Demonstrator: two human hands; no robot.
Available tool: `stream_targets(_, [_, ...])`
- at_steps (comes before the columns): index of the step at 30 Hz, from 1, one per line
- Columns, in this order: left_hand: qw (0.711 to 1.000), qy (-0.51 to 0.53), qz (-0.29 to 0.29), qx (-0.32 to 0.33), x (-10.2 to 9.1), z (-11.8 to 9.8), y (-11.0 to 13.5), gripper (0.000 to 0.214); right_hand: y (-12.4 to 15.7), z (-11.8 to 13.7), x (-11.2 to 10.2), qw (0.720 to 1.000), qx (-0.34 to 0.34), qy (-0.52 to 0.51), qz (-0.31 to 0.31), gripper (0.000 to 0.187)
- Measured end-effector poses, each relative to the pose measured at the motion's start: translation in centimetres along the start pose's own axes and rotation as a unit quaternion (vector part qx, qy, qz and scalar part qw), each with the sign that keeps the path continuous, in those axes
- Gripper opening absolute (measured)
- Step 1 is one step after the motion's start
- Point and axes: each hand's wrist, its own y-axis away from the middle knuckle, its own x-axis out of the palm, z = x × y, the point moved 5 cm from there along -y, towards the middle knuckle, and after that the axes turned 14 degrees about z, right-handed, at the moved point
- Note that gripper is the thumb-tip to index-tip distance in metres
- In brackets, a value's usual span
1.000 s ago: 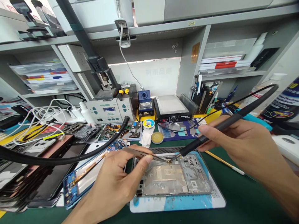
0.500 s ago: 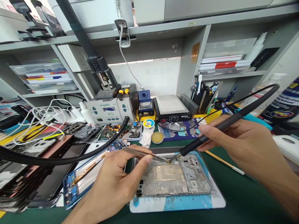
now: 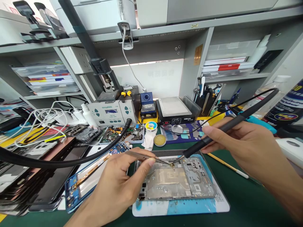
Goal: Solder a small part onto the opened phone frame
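Observation:
My left hand [image 3: 129, 181] is closed on metal tweezers [image 3: 142, 156], whose tips reach a small gold-coloured part [image 3: 172, 165]. Between the fingers of my right hand [image 3: 239, 142] is a black soldering iron [image 3: 201, 143], slanting down leftward so that its tip meets the same spot. That part lies at the upper edge of a metal phone frame [image 3: 175, 183]. Beneath the frame is a blue and white mat [image 3: 189, 206]. The tips crowd together, so I cannot make out exact contact.
A black hose [image 3: 71, 160] arcs in from the left past stacked phone screens [image 3: 54, 175]. Behind the mat stand a flux tin [image 3: 159, 140], a solder spool [image 3: 151, 126], a hot plate [image 3: 175, 110] and a hot-air station [image 3: 112, 112]. A yellow-handled brush [image 3: 224, 163] lies right.
Both hands hold nearly the same pose, with the tweezers and the iron tip staying at the gold-coloured part. The whole view has shifted very slightly.

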Motion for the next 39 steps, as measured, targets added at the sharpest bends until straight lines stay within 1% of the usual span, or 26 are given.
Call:
stream_targets(7, [1.000, 0.001, -0.005, 0.001, 0.05, 0.14, 0.14, 0.016, 0.14, 0.03, -0.19, 1.000, 0.019, -0.011, -0.019, 0.031])
stream_targets(17, [1.000, 0.005, 0.000, -0.004, 0.10, -0.12, -0.05, 0.014, 0.13, -0.11, -0.28, 1.000, 0.013, 0.000, -0.009, 0.031])
stream_targets(23, [1.000, -0.001, -0.009, 0.001, 0.18, -0.12, 0.03, 0.013, 0.14, 0.20, -0.24, 1.000, 0.012, 0.005, -0.004, 0.031])
stream_targets(32, [1.000, -0.001, -0.001, -0.005, -0.13, -0.17, -0.02, 0.013, 0.25, 0.35, -0.15, 0.999, 0.035, 0.000, -0.011, 0.033])
stream_targets(39, [1.000, -0.006, -0.003, -0.002, 0.12, -0.04, 0.12, 0.013, 0.19, 0.31, -0.18, 0.999, 0.032, -0.002, -0.010, 0.034])
